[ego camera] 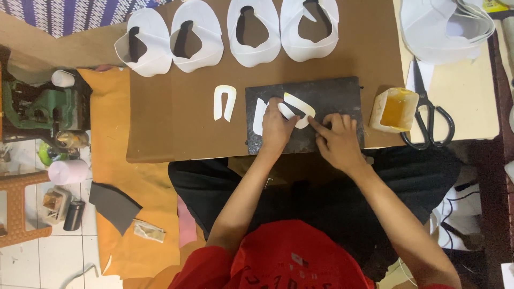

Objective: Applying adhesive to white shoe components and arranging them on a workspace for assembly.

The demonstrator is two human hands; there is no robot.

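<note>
Head view: cut-open tub [394,109] holds yellow glue, beside scissors [428,115].

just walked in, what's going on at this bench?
A person seated at a brown board works white cut-out pieces on a dark slab. The left hand pinches a curved white piece; the right hand points its forefinger at that piece's edge. A yellow-filled tub and scissors sit to the right.
</note>
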